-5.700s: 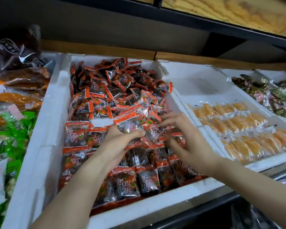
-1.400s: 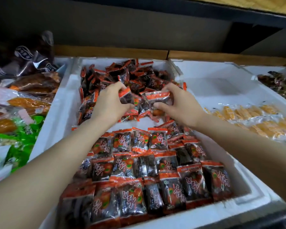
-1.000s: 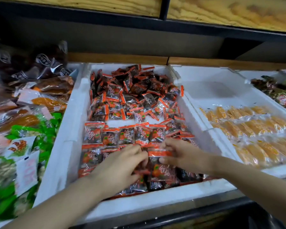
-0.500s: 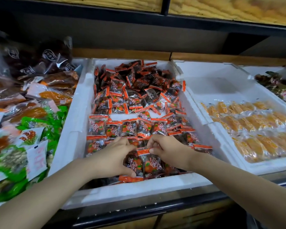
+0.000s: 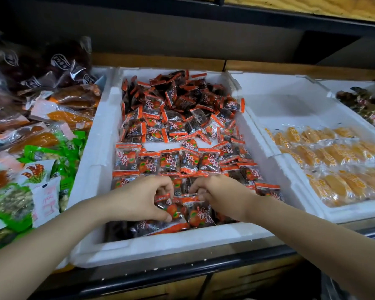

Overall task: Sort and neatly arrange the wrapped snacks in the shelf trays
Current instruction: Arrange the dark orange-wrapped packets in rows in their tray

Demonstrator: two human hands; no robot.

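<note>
Green foil and clear plastic bags of mixed snacks (image 5: 41,152) crowd the far left. The frame edge cuts them off, so I cannot tell what most of them hold. Behind them lie dark glossy packets (image 5: 59,68), blurred and in shadow.

Next comes the white foam tray (image 5: 95,148) I work in. Its back half holds a loose heap of red-and-black wrapped snacks (image 5: 182,109). Across the middle a tidy row of the same snacks (image 5: 169,162) sits side by side, and a strip of white tray floor shows between heap and row. The rows nearer me are mostly covered by my hands and forearms.

My left hand (image 5: 139,200) curls around a red-edged packet with an orange fruit print (image 5: 168,207), fingers above and thumb under it. Just beside it, my right hand (image 5: 222,195) pinches the top edge of a red-edged packet with dark lettering (image 5: 200,213), its fingertips tucked out of sight. The two packets touch at the front of the tray.

To the right, a second white foam tray (image 5: 290,109) holds rows of orange-yellow pieces in clear wrappers (image 5: 333,159). At the far right edge a pile of dark and greenish wrapped sweets (image 5: 368,102) is cut off.
</note>
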